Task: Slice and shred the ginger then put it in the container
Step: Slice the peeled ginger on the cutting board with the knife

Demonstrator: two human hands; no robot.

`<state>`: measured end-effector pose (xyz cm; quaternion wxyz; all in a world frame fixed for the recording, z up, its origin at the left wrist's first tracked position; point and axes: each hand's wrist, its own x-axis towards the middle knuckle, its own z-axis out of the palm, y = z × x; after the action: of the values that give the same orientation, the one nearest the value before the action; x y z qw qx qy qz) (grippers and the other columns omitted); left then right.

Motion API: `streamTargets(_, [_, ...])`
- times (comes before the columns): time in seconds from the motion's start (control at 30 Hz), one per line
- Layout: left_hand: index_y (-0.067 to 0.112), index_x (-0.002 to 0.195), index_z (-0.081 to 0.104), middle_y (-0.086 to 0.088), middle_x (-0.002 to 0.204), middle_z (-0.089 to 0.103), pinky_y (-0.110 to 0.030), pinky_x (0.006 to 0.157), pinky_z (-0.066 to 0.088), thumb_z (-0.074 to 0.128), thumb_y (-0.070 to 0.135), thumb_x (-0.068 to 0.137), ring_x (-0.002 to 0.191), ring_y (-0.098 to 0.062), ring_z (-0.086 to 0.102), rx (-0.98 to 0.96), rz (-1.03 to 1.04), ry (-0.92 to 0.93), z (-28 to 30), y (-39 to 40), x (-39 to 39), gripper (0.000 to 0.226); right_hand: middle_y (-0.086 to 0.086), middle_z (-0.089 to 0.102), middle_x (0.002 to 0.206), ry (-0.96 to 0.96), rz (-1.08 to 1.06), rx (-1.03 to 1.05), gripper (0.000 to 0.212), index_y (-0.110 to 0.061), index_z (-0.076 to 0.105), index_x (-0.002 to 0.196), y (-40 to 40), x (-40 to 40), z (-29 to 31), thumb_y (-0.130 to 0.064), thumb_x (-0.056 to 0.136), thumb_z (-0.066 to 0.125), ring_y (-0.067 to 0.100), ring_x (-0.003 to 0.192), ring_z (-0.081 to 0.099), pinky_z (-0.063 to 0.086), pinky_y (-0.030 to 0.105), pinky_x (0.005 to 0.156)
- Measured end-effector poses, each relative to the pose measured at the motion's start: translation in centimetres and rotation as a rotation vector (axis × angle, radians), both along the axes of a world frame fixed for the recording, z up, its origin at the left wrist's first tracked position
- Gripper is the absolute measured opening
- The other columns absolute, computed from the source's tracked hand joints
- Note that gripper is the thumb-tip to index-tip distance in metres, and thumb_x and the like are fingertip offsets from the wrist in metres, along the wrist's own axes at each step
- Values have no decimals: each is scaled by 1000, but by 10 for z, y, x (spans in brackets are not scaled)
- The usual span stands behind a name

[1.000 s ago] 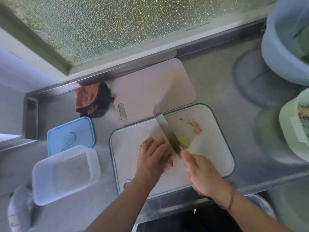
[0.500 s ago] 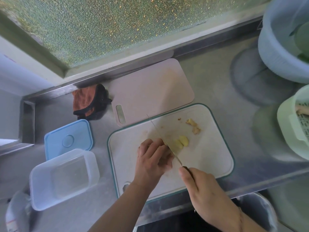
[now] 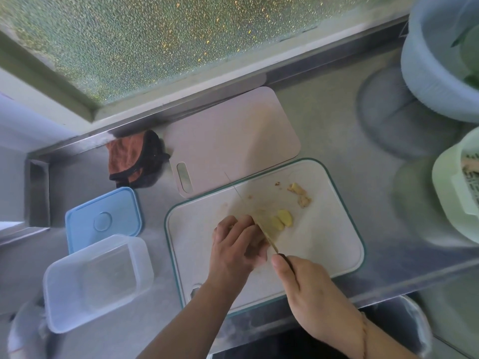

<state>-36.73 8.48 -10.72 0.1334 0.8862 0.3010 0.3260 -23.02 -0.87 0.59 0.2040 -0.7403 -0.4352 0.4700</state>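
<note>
Two bare hands work over a white cutting board (image 3: 324, 244) with a green rim, which lies on a steel counter (image 3: 331, 117) below a frosted window. The left hand (image 3: 237, 248) is curled with its fingers bent down onto the board, pressing on the ginger (image 3: 261, 216), most of which is hidden under the fingers. The right hand (image 3: 308, 288) is closed around the dark handle of a knife (image 3: 268, 235), thumb lying along the top; the blade shows edge-on as a thin line running up and away from the hand, right against the left fingertips. Just right of the blade lie a few pale yellow ginger slices (image 3: 282, 221), overlapping one another. Farther up the board, apart from them, sits a small heap of ginger scraps (image 3: 300, 195).

A clear plastic container (image 3: 96, 281) stands open on the counter, well to the left of the board, with its blue lid (image 3: 103, 218) flat just behind it. A pinkish board (image 3: 233, 141) lies partly under the far edge of the white one, and a crumpled orange and black cloth (image 3: 134, 159) sits beside it. A blue basin (image 3: 435, 63) and a pale green tub (image 3: 453, 185) stand at the right edge.
</note>
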Motion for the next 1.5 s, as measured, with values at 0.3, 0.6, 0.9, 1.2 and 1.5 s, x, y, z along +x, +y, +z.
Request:
streamTargets(0.3, [14, 108, 66, 2, 117, 68, -32, 100, 41, 75, 27, 92, 102, -22, 66, -58, 20, 23, -8, 0, -3, 22, -3, 46, 57, 53, -31, -9, 52, -25, 43, 64, -1, 4, -8, -64, 83, 13, 7, 59, 48, 38, 25, 63])
streamTargets(0.6, [19, 113, 61, 0, 116, 69, -31, 100, 39, 66, 33, 99, 104, -25, 62, -94, 17, 6, -10, -2, -3, 20, -4, 59, 68, 29, -17, 10, 77, -24, 57, 78, -9, 1, -15, -79, 76, 3, 7, 71, 57, 45, 22, 69])
streamTargets(0.9, [19, 110, 62, 0, 116, 71, -35, 97, 42, 67, 36, 98, 98, -30, 68, -133, 25, 22, -15, -1, -5, 21, -3, 58, 66, 49, -48, 27, 57, -23, 56, 72, -12, 5, -18, -64, 82, 17, 8, 70, 56, 41, 24, 70])
streamTargets(1.2, [19, 114, 64, 0, 120, 70, -39, 95, 44, 72, 34, 96, 101, -31, 68, -138, 32, 43, -20, -1, -7, 26, -8, 59, 74, 13, -72, -32, 48, -24, 58, 82, -27, 0, -19, -57, 87, 24, 3, 75, 54, 35, 16, 73])
streamTargets(1.5, [19, 109, 59, -1, 113, 69, -35, 93, 45, 65, 46, 95, 98, -28, 64, -137, 42, 17, -9, -2, -6, 31, -7, 45, 47, 69, -64, 27, 55, -26, 46, 59, 11, 4, -40, -66, 86, 19, 5, 47, 45, 33, 17, 51])
